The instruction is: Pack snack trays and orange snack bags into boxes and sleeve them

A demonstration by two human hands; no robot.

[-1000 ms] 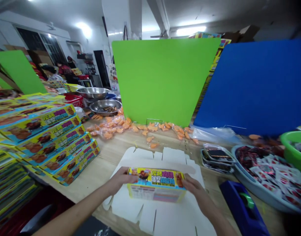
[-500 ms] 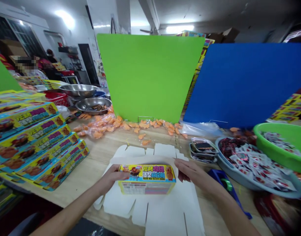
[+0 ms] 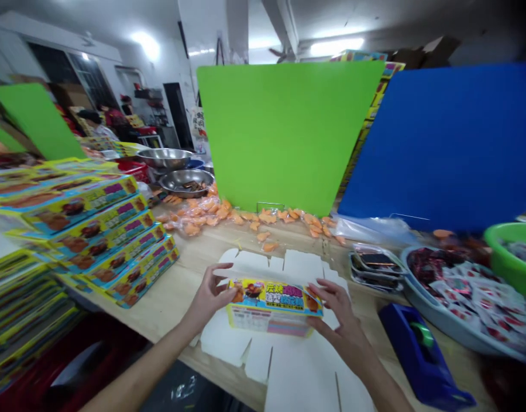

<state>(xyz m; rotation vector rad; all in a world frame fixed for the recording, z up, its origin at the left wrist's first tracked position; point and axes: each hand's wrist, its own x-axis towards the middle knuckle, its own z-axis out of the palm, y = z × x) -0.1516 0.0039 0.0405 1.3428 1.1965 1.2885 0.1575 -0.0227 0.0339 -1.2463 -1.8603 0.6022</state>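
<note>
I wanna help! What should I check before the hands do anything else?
1. Left hand at the box's left end: ok.
2. Right hand at its right end: ok.
3. Box over the white cardboard: ok.
4. Both box ends closed: cannot tell, hands hide them.
5. Blue tape dispenser on the table, right of the hands: ok.
6. Orange packets tidied: not ok, scattered.

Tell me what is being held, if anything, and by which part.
The printed box: the right hand holds its right end, thumb against the front. The left hand has its thumb at the left end; whether it grips cannot be told.
</note>
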